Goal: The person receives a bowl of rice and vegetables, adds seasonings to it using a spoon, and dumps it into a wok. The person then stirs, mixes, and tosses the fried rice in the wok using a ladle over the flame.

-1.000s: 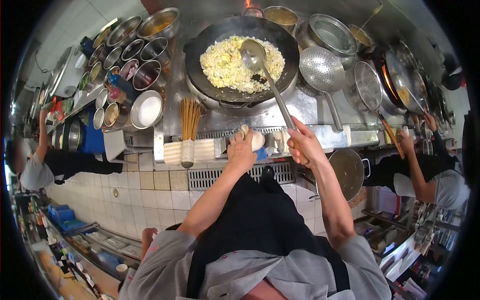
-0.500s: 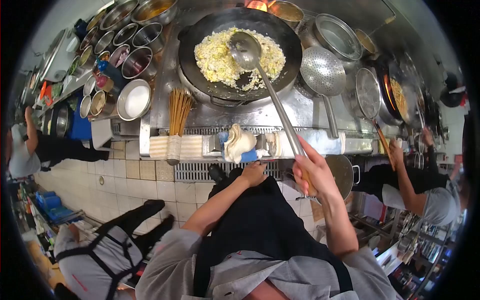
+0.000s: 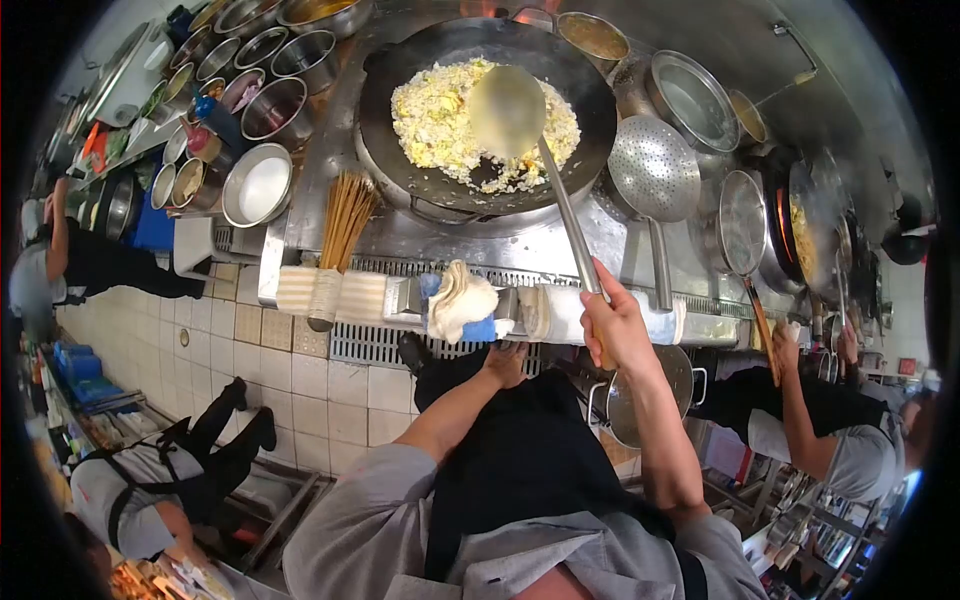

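My right hand (image 3: 616, 322) is wrapped round the wooden end of a long metal ladle (image 3: 508, 108), whose bowl is over the fried rice with egg (image 3: 436, 115). The rice lies in a large black wok (image 3: 385, 130) on the stove. My left hand (image 3: 507, 362) is low at the counter's front edge, just below a crumpled cream cloth (image 3: 462, 303) on a blue one; its fingers are partly hidden under the edge. A bamboo brush (image 3: 345, 225) lies left of the cloth. To the wok's right rests a perforated skimmer (image 3: 654, 168).
Metal bowls with ingredients stand at the left, among them one with white powder (image 3: 262, 187). A mesh strainer (image 3: 743, 222) and a second wok are at the right. Co-workers are at the left, lower left and right. A pot (image 3: 650, 405) stands below the counter.
My left hand has let go of the cloth and dropped below the counter edge. The ladle's bowl has moved over the rice, my right hand staying on its handle. The view has shifted.
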